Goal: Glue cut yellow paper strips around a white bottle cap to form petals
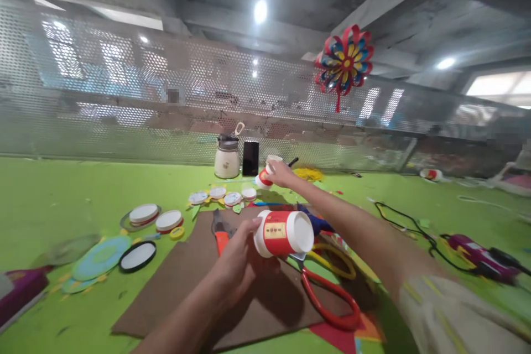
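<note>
My left hand grips a red and white paper cup lying on its side above a brown felt sheet. My right hand is stretched far forward and closed on a second red and white cup near the back of the green table. Red-handled scissors lie on the felt below the near cup.
White round lids and coloured discs lie at the left. A cream jar and a dark phone stand by the perforated metal wall. A purple glue gun with a black cord lies right. A paper pinwheel hangs above.
</note>
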